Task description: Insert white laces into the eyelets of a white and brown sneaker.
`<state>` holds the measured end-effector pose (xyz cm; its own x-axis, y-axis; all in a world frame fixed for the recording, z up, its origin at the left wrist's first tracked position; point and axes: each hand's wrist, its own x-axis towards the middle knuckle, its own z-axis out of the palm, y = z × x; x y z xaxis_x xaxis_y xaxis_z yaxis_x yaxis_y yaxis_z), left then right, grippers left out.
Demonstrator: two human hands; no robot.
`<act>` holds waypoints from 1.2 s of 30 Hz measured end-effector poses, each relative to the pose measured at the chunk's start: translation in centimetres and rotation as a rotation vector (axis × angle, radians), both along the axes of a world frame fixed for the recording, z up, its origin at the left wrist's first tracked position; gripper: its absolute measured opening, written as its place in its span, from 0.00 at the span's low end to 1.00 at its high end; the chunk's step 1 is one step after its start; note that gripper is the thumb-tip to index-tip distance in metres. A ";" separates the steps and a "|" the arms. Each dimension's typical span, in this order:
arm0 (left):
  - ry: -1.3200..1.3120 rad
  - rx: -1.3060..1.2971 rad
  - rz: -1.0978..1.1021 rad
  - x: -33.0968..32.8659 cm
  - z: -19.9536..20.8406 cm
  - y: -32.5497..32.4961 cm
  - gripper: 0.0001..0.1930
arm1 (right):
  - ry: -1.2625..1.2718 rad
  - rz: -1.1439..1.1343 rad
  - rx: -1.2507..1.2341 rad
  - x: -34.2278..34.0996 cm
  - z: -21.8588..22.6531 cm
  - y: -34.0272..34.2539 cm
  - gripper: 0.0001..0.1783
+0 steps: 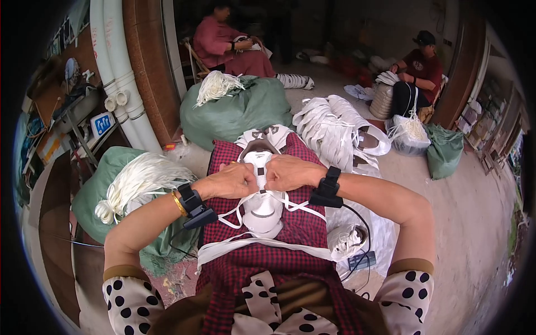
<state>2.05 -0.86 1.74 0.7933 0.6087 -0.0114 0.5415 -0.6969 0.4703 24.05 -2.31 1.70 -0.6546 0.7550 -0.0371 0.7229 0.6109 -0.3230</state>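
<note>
Polka-dot sleeves [134,304] and a red-and-black checked apron [240,268] lie nearest the camera. Fingers of the left hand [233,180] and right hand [289,173] are curled inward, meeting over the lacing of a white shoe [262,219]; whether they pinch the lace [306,207] cannot be told. Shoe position: on the apron-covered lap, toe toward the wearer. Left: lace bundle [146,176] on a green sack [89,192]. Right: another laced shoe [347,240]. Beyond: nested white shoes [328,125] and two seated people.
</note>
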 end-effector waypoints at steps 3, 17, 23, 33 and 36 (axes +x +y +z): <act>-0.006 0.029 0.120 0.3 -0.4 -1.2 0.06 | 0.180 0.029 0.077 0.3 -1.8 0.2 0.16; -0.734 -0.560 0.186 0.4 1.0 -3.4 0.10 | 0.935 -0.253 -0.093 0.0 -1.8 -2.7 0.15; -0.922 -0.723 0.356 1.3 -2.2 -3.1 0.11 | 0.912 -0.213 -0.020 -0.4 -2.6 -1.9 0.13; -1.014 -0.904 0.404 2.4 -3.7 -4.2 0.09 | 0.971 -0.229 0.013 -0.7 -2.6 -2.5 0.12; -1.045 -1.017 0.334 2.5 -4.1 -4.6 0.10 | 0.975 -0.213 -0.045 -0.5 -2.9 -2.7 0.13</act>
<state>4.50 -5.41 -2.40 0.5400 0.8395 -0.0607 -0.2723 0.2424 0.9312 23.55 -5.04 -1.19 -0.2658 0.8712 0.4127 0.2227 0.4720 -0.8530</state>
